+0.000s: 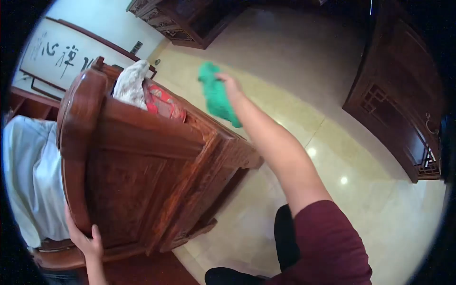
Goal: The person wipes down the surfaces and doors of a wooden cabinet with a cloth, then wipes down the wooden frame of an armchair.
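A green cloth (pixel 219 95) hangs from my right hand (pixel 230 86), which is closed on its upper part, in the air beyond the carved wooden armchair (pixel 137 175). The cloth is slightly blurred. At the lower left my left hand (pixel 88 243) grips the curved wooden edge of the armchair, its thumb on the panel side and its fingers partly hidden along the edge. A pale grey-white fabric (pixel 40 175) drapes over the chair behind that edge. On the seat side lie a whitish cloth (pixel 130 85) and a red patterned cushion (pixel 165 103), both partly hidden by the chair.
Glossy beige floor tiles (pixel 327 147) lie to the right of the chair. A dark wooden door (pixel 394 95) stands at the right, and a carved wooden cabinet (pixel 171 23) at the back. Framed calligraphy (pixel 57 59) is at the upper left. My legs (pixel 285 237) are below.
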Available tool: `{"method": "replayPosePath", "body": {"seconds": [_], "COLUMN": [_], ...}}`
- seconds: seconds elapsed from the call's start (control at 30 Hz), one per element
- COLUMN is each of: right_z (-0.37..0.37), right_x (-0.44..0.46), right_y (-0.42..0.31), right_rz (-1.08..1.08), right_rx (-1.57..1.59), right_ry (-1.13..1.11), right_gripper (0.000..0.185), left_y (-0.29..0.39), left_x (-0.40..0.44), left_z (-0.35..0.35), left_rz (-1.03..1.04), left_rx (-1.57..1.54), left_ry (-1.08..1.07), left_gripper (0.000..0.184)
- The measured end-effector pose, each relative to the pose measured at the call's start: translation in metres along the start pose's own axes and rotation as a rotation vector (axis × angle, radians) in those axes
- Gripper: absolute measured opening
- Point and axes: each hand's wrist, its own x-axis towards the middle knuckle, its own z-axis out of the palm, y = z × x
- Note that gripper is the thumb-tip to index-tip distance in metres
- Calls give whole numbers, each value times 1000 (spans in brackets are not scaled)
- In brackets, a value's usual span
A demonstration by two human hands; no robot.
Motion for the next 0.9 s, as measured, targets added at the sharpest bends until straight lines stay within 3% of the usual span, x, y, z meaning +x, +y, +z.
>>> {"method": "replayPosePath", "body": {"seconds": [0.03, 0.07, 0.13, 0.2, 0.3, 0.4, 0.47, 0.6, 0.7, 0.8, 0.9], "right_z": [14, 28, 45, 46, 26, 12, -8, -48, -80, -70, -44], "right_x": [22, 17, 25, 50, 73, 27, -29, -145, -174, -147, -119], "right_y": [9, 28, 44, 48, 71, 66, 49, 15, 14, -2, 16], "right_rz": [35, -144, -262, -99, -477, -658, -740, -618, -508, -781, -958], "right_rx": [-145, -441, -958, -1401, -1445, -1543, -1367, -1130, -861, -685, -1144], "right_ry": [7, -65, -158, -217, -330, -324, -383, -438, -238, 15, -265], "right_gripper": [39, 40, 42, 40, 35, 30, 22, 18, 19, 24, 37], "left_y": [0, -1, -10, -16, -20, -20, -19, -32, -34, -36, -41], "left_x": [-1, -3, -5, -10, -15, -11, -12, -17, -17, -18, -22], "left_z": [-1, -1, -1, 2, 2, 0, 1, 0, 2, 2, 2], "left_rz": [-8, -19, 6, -2, -33, -40, -19, -12, 1, -11, -18], "left_rx": [18, 34, 58, 77, 87, 84, 93, 113, 125, 116, 144], "left_ry": [-11, -22, -9, -12, -22, -37, -20, -42, -39, -30, -32], "left_gripper": [75, 75, 75, 75, 75, 75, 74, 72, 71, 71, 70]}}
